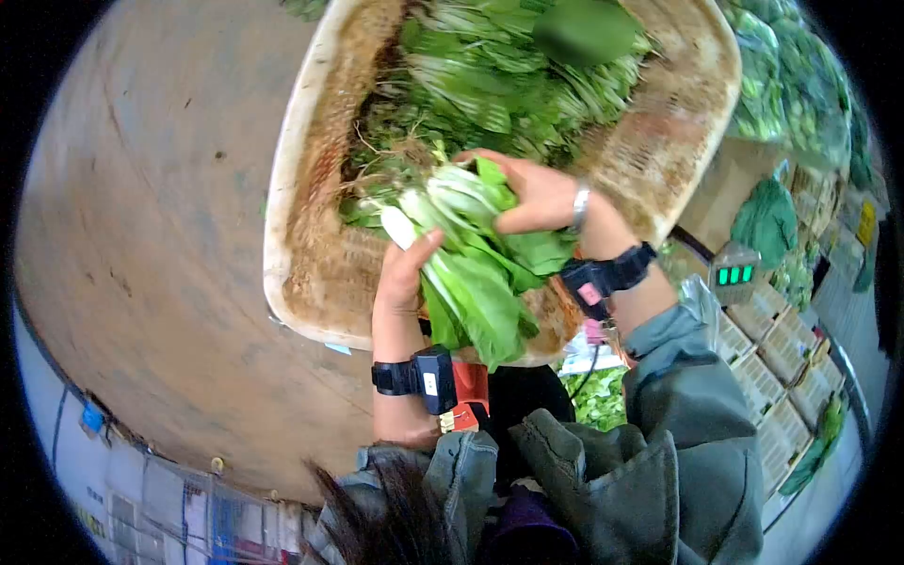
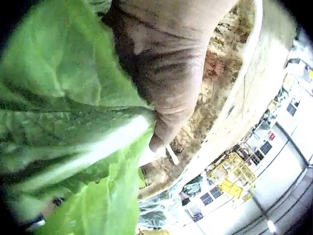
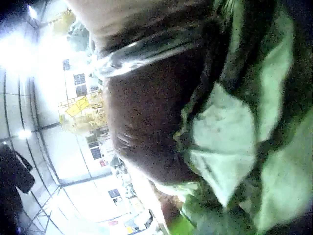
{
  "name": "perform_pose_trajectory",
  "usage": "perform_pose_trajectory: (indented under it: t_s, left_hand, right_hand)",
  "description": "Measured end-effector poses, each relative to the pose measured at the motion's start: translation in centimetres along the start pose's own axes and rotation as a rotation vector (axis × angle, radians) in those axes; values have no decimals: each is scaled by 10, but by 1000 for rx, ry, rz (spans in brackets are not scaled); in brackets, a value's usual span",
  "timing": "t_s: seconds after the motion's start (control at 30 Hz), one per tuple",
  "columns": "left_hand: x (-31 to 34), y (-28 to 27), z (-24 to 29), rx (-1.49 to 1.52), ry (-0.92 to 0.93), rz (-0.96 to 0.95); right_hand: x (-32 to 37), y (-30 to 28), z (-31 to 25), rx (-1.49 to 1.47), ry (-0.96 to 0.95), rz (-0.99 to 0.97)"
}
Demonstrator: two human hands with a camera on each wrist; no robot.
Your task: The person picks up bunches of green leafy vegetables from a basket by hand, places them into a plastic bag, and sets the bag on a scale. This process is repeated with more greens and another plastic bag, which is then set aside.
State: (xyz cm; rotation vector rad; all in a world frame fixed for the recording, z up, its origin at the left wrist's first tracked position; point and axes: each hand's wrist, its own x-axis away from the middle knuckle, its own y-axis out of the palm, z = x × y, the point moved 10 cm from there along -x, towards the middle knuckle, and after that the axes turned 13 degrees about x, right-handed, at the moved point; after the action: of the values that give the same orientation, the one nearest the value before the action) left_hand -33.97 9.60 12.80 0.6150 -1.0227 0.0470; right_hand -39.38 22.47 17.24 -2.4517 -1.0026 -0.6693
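Observation:
A bunch of leafy greens with pale stems (image 1: 476, 292) is held between both hands over the near part of a dirt-stained basket (image 1: 320, 282). My left hand (image 1: 405, 273) grips its left side, thumb across the stems. On the other side my right hand (image 1: 539, 196), with a bracelet at the wrist, holds the bunch near its stem end, the thumb in front and the other fingers mostly hidden. The leaves hang toward my body, and stringy roots (image 1: 400, 155) show beyond the stems. In the left wrist view a broad leaf (image 2: 63, 98) lies beside the thumb.
More greens (image 1: 490, 85) are heaped inside the basket. A brown, round-edged surface (image 1: 179, 235) spreads to the left. A scale display (image 1: 734, 274) with green lights stands at the right, near bagged vegetables (image 1: 800, 94) and stacked boxes (image 1: 777, 377).

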Motion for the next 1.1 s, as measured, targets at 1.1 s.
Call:
perform_pose_trajectory:
  t_s: [1.1]
  left_hand:
    - [397,308,-434,-999,-448,-1031]
  right_hand:
    - [661,204,167,-926,330,823]
